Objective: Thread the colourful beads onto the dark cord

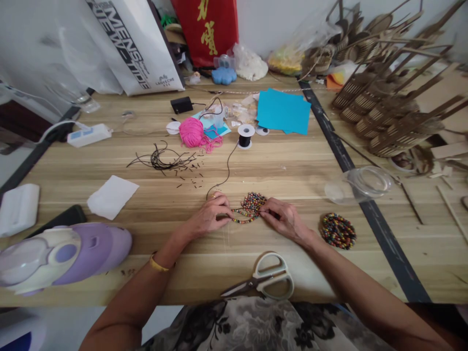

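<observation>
Fingers and thumb of my left hand [212, 213] are pinched on a thin black cord, at the left end of a string of small coloured beads [244, 221]. My right hand [284, 219] pinches the cord's other side, its fingertips against a pile of multicoloured beads [253, 201]. The cord stretches between both hands, just above the table. From behind my left hand, the black cord [228, 168] runs back to a white spool [246, 136]. Exactly how the fingertips grip is too small to tell.
Scissors [261, 279] lie at the front edge. A coil of strung beads [338, 231] sits right of my right hand. Cut black cords [161, 160], pink yarn [191, 132] and blue sheets [283, 111] lie behind. A purple-and-white device [91, 251] stands left, brown baskets [380, 112] right.
</observation>
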`<move>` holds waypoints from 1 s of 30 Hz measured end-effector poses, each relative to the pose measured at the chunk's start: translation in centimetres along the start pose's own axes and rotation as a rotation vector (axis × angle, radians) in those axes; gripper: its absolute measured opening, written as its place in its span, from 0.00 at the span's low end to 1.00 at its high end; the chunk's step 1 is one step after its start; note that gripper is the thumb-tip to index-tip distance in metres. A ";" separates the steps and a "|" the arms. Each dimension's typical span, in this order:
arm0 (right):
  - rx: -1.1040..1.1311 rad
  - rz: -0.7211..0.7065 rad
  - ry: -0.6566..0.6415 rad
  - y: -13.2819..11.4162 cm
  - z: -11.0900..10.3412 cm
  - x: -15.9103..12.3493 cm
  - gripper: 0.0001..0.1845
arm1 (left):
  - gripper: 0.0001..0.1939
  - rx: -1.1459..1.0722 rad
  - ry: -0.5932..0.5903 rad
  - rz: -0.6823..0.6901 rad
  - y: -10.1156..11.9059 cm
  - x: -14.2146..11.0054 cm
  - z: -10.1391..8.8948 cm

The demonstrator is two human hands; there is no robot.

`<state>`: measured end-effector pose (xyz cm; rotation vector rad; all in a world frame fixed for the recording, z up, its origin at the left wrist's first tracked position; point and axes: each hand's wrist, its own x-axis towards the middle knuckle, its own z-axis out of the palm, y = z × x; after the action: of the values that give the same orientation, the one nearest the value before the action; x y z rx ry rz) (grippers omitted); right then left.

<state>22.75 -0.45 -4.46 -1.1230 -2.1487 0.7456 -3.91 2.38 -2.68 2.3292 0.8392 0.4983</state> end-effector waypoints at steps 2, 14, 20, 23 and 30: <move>-0.003 -0.003 0.001 0.0 0.0 0.0 0.07 | 0.04 0.006 0.000 -0.003 0.0 0.0 0.0; 0.000 -0.011 0.001 0.0 0.0 0.0 0.08 | 0.04 -0.005 0.019 -0.001 0.5 0.0 0.2; 0.005 -0.006 -0.012 0.0 -0.1 0.0 0.09 | 0.04 0.035 0.012 0.001 0.4 -0.1 0.7; 0.009 -0.014 -0.007 0.1 -0.1 0.0 0.08 | 0.04 0.040 0.013 0.004 0.4 -0.1 0.8; 0.001 -0.012 -0.008 0.2 0.0 0.0 0.08 | 0.05 0.047 0.032 0.005 0.7 0.0 0.8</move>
<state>22.83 -0.35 -4.60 -1.1074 -2.1599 0.7469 -3.19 1.64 -2.87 2.3722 0.8682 0.5244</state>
